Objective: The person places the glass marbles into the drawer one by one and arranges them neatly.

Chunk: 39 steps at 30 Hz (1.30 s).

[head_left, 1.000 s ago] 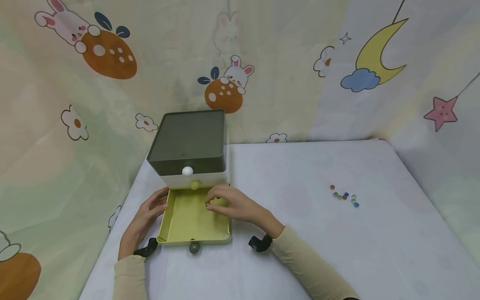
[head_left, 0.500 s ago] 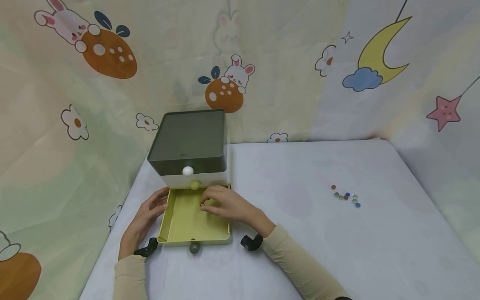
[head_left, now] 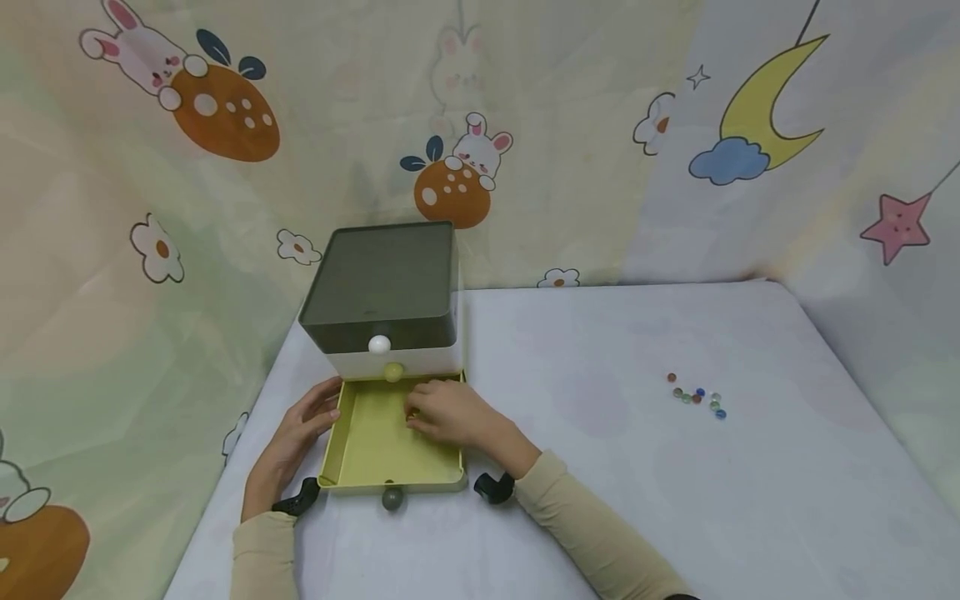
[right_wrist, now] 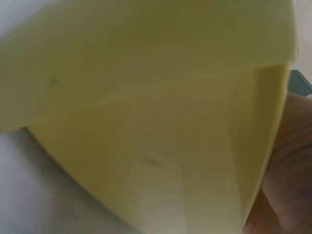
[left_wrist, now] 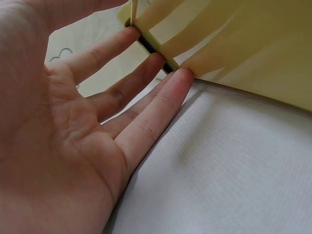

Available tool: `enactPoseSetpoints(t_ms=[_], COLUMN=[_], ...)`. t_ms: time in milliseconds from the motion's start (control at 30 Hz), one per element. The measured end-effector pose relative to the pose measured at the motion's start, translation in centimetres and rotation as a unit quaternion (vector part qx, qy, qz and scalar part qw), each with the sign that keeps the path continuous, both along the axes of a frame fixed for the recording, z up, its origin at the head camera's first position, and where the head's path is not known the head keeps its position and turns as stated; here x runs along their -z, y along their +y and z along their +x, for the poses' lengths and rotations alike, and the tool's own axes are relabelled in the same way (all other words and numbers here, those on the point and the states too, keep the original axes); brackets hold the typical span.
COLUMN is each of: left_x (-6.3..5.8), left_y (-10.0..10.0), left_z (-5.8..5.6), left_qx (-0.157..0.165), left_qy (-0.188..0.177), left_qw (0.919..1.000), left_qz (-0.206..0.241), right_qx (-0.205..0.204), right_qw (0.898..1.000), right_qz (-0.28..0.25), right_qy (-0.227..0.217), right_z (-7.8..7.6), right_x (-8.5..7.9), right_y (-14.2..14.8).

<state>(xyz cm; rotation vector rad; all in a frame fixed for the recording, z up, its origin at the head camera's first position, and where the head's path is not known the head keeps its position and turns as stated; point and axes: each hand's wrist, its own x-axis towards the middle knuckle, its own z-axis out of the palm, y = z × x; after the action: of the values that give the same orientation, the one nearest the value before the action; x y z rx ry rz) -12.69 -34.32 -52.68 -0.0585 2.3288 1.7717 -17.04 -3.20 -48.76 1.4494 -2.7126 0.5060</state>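
Observation:
My right hand (head_left: 452,414) is inside a pulled-out yellow-green drawer (head_left: 375,458). Its curled thumb and fingers pinch a small brownish marble (head_left: 412,413), mostly hidden by the fingertips. In the right wrist view the drawer wall (right_wrist: 161,44) fills most of the picture, and only part of a hand shows at the right edge. My left hand (head_left: 294,433) is at the drawer's left side. In the left wrist view its fingers (left_wrist: 146,126) are stretched out, with the tips touching the edge of the drawer side (left_wrist: 253,53).
Behind the drawer stands a small cabinet with a dark green top (head_left: 382,275), a white knob (head_left: 379,344) and a yellow-green knob (head_left: 393,372). Several glass marbles (head_left: 697,399) lie on the white tablecloth (head_left: 585,358) to the right. A patterned curtain (head_left: 570,167) hangs behind.
My right hand has moved left and then lower into the drawer, its fingers curling more around the marble. The left hand stays by the drawer's side. The head view has shifted slightly.

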Motion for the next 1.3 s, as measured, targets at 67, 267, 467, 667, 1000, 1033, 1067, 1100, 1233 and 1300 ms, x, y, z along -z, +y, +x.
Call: enactPoseSetpoints(t_ms=[67,267,467,667,1000,1033,1067,1100,1233,1300], left_x=[0.1,0.3,0.1,-0.2,0.0,0.0,0.0,0.0,-0.1,-0.1], left_y=[0.0,0.1,0.2,0.5,0.3,0.3,0.3,0.3,0.2,0.2], left_z=[0.0,0.0,0.0,0.1,0.0,0.0,0.0,-0.1,-0.1,-0.1], left_qx=[-0.002,-0.005,-0.008,-0.012,-0.009,-0.01,-0.01,-0.01,-0.01,-0.009], left_qy=[-0.003,-0.015,-0.015,-0.016,-0.013,-0.012,-0.012,-0.012,-0.011,-0.01], left_qw=[1.0,0.9999,0.9998,0.9997,0.9999,0.9999,0.9999,0.9999,0.9999,0.9999], left_qz=[-0.001,-0.004,0.005,0.014,-0.003,-0.003,-0.002,-0.003,-0.004,-0.003], right_qx=[0.007,0.026,0.039,0.054,0.057,0.058,0.058,0.058,0.058,0.058], right_qw=[1.0,0.998,0.995,0.994,0.991,0.991,0.991,0.991,0.991,0.991], right_qz=[0.017,0.059,0.076,0.075,0.083,0.084,0.084,0.085,0.087,0.088], right_qy=[0.009,0.024,0.043,0.065,0.082,0.083,0.084,0.085,0.081,0.08], right_z=[0.0,0.2,0.3,0.5,0.7,0.7,0.7,0.7,0.7,0.8], right_x=[0.1,0.1,-0.3,-0.2,-0.1,-0.1,-0.1,-0.1,-0.2,-0.2], right_y=[-0.2,-0.6,-0.8,-1.0,-1.0,-1.0,-1.0,-1.1,-1.1,-1.1])
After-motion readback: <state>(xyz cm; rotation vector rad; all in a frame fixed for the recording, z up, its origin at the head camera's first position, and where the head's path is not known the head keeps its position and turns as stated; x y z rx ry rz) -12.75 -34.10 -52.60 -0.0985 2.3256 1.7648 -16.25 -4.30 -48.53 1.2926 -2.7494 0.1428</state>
